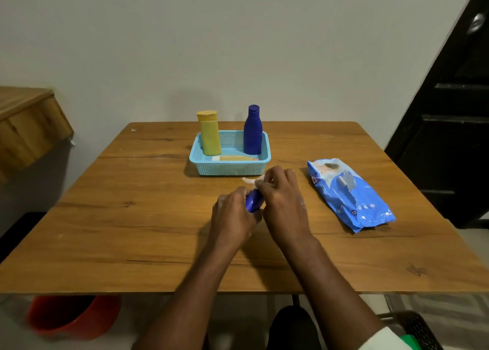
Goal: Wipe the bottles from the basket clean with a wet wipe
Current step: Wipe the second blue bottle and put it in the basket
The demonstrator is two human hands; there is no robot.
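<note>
Blue small bottle (253,203) sits near-centre over the table (132,217), clasped by left hand (232,214); right hand (281,201) pinches a wet wipe (250,180) at its far end. Likely light, stiff plastic, slick when damp; best held round the body.

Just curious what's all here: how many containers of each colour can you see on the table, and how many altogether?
Blue bottles: 2, one in the basket, one in the hands
Yellow bottles: 1
Yellow tubes: 1, lying in the basket
Total: 4
</note>
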